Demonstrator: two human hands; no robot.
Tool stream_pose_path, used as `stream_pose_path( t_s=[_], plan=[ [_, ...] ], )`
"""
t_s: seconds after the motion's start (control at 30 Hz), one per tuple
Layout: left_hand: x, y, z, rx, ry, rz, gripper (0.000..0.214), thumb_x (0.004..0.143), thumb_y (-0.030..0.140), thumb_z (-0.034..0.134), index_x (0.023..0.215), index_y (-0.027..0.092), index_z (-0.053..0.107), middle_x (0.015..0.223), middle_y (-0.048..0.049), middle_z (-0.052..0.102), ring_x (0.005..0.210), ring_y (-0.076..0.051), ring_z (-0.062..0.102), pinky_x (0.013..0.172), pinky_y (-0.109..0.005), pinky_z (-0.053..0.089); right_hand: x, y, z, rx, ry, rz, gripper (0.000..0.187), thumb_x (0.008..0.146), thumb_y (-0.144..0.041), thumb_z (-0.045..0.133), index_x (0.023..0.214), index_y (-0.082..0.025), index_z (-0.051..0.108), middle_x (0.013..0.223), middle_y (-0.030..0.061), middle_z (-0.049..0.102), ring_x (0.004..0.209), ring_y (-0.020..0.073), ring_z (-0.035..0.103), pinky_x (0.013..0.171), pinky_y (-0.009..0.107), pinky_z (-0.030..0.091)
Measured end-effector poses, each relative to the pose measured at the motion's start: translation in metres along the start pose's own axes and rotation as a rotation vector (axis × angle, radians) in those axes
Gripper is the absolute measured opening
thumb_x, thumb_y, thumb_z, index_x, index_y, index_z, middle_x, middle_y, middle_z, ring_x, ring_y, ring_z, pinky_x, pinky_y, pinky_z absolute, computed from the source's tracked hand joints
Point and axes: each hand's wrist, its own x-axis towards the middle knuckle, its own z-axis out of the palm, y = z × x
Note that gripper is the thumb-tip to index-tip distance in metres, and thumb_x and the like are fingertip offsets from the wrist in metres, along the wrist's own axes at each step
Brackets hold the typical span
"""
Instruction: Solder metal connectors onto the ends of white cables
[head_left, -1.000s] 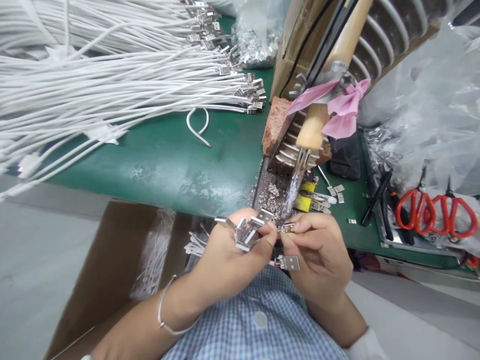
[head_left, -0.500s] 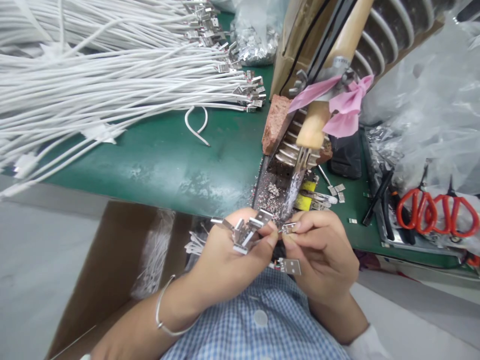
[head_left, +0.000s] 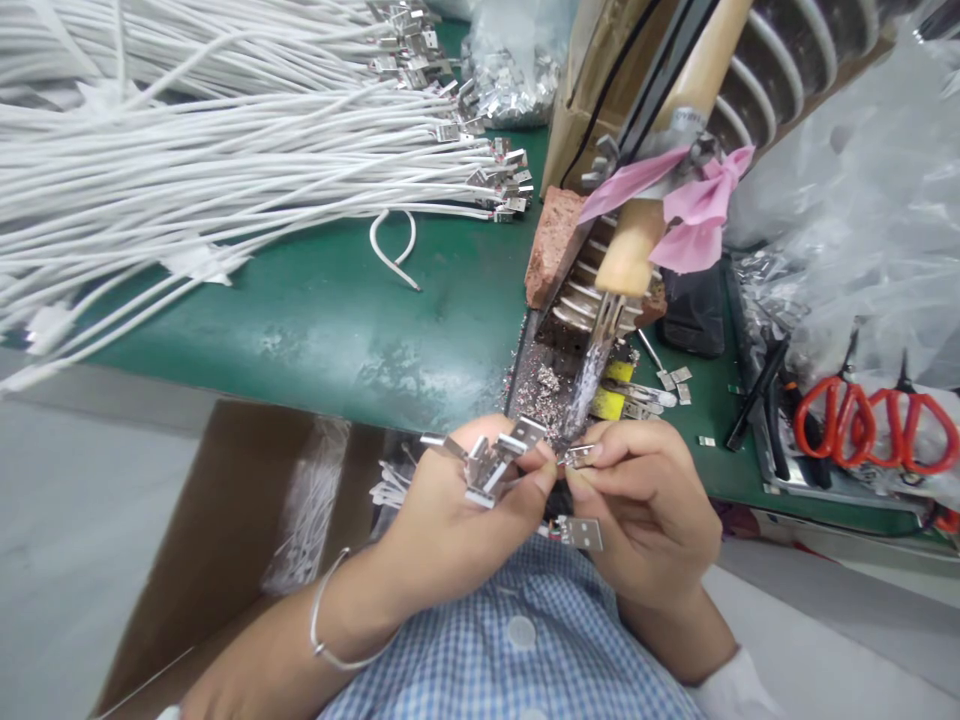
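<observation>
My left hand [head_left: 457, 515] is closed round a bunch of small metal terminals [head_left: 487, 462] that stick up between its fingers. My right hand [head_left: 645, 505] pinches a single metal terminal [head_left: 577, 456] at its fingertips, right beside the left thumb. A second flat terminal [head_left: 581, 532] pokes out lower in the right hand. Just above both hands the tip of a soldering iron [head_left: 589, 375] with a wooden handle [head_left: 634, 255] points down at the pinched terminal. The iron is fixed in a wire stand tied with pink ribbon [head_left: 690, 215].
A large bundle of white wires [head_left: 187, 170] with metal ends lies across the green table [head_left: 322, 320]. A brick [head_left: 551, 245] props the stand. Red-handled scissors [head_left: 862, 425] and black tools lie at right, among plastic bags. A cardboard box [head_left: 217, 540] stands below the table edge.
</observation>
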Motion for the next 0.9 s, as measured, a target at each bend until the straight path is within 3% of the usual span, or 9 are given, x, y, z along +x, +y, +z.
stream_pose_path(
  t_s=[0.6,0.9],
  plan=[
    [-0.0009,0.0011,-0.0002,0.033,0.028,-0.007,0.013,0.086,0.016,0.063,0.075,0.019,0.058,0.071,0.0010,0.064,0.072,-0.014,0.064,0.058,-0.021,0.051,-0.0006,-0.0010,0.0006,0.010,0.023,0.022,0.021,0.077,0.000,0.065,0.085,-0.019,0.062,0.091,0.0016,0.062,0.085,0.0173,0.064,0.074,0.034,0.057],
    [-0.0019,0.0029,-0.0019,0.095,0.007,-0.112,0.014,0.081,0.016,0.063,0.069,0.019,0.056,0.068,0.0000,0.064,0.072,-0.017,0.064,0.058,-0.024,0.051,-0.0041,-0.0012,-0.0034,0.000,-0.082,0.024,0.020,0.081,-0.003,0.063,0.083,-0.022,0.059,0.090,0.0022,0.061,0.085,0.0190,0.065,0.071,0.036,0.059]
  ],
)
